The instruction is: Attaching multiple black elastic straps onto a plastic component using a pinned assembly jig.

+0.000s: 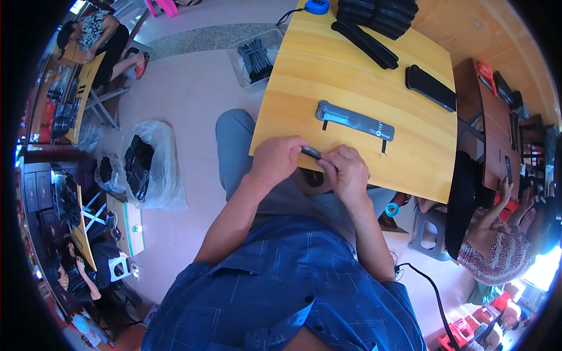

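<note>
Seen from above, a seated person in a blue checked shirt holds both hands together at the near edge of a yellow wooden worktop. The left hand and the right hand meet over a small dark strip-like part, which bridges the narrow gap between them. Its long axis runs roughly left to right, tilted slightly down toward the right hand. The fingers of both hands are curled closed around its ends, so only the short middle stretch shows; how much of it lies hidden in each palm cannot be told. Both hands are equally on it, neither nearer. Just beyond the hands, on the worktop, lies a long grey strap-shaped piece, its length nearly parallel to the held part, and near it but apart. Farther back on the worktop rest a black flat case and a stack of black pieces, with a blue tape measure at the far edge. On the floor to the left sits a clear plastic bag of dark items. Other people sit at the edges of the view.
</note>
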Tool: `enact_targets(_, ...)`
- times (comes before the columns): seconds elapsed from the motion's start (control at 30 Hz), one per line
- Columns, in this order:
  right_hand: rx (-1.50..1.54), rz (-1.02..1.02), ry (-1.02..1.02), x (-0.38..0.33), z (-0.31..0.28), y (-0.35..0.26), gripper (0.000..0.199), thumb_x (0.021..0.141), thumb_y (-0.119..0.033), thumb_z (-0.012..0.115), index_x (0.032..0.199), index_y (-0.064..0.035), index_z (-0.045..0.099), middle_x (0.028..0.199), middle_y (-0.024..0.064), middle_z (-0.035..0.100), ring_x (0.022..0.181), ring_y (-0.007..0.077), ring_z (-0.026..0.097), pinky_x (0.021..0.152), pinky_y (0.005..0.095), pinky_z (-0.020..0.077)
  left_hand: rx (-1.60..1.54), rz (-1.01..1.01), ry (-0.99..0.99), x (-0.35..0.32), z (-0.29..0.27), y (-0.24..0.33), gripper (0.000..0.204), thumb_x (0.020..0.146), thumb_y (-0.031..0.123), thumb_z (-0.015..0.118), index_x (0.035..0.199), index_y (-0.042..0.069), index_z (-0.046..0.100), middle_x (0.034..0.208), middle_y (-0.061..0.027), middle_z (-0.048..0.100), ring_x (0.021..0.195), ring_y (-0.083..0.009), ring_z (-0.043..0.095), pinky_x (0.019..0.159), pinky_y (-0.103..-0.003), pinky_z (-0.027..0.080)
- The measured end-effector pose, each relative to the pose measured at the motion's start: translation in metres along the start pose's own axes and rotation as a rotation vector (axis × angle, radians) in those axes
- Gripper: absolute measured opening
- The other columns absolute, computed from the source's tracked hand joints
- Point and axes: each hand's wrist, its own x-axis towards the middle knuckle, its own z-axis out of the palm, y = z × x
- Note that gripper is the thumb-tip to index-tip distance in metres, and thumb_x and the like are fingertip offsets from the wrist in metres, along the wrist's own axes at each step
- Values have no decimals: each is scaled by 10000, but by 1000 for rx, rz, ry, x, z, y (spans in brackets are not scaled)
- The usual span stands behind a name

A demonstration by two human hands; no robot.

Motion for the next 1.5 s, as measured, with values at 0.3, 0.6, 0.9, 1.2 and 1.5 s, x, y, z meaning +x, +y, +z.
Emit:
enact_targets(0.3,14,8,-24,-1,1,2,107,792,-149,825,844,-92,751,810,65,640,795,291,658,694,404,544,-59,-70,29,-3,-3,4,121,940,147,650,997,140,756,895,-134,754,856,-377,722,751,-490,570)
enact_targets(0.6,19,30,-38,-1,1,3,105,797,-158,823,844,-97,752,809,63,641,800,292,658,699,411,547,-87,-15,44,0,-5,-8,118,937,147,652,987,136,758,864,-132,749,833,-375,723,737,-476,575)
enact_targets(0.9,28,40,-46,1,-1,2,111,793,-158,826,841,-98,745,816,61,641,812,291,661,709,412,551,-144,-83,-51,6,-14,-12,161,945,138,644,1014,123,788,960,-129,766,898,-351,729,788,-439,581)
enact_targets(1.2,24,43,-32,0,0,1,110,795,-154,827,849,-91,755,821,60,658,815,289,667,712,410,557,-179,5,-184,20,-23,-31,185,935,126,654,1040,124,807,989,-112,781,921,-314,742,823,-403,585)
enact_targets(1.5,10,34,-42,-3,2,4,108,800,-161,826,859,-94,765,822,64,658,824,288,672,718,414,559,-137,-11,-303,30,-28,-35,199,934,68,669,1086,74,797,1015,-101,796,936,-245,750,862,-348,570)
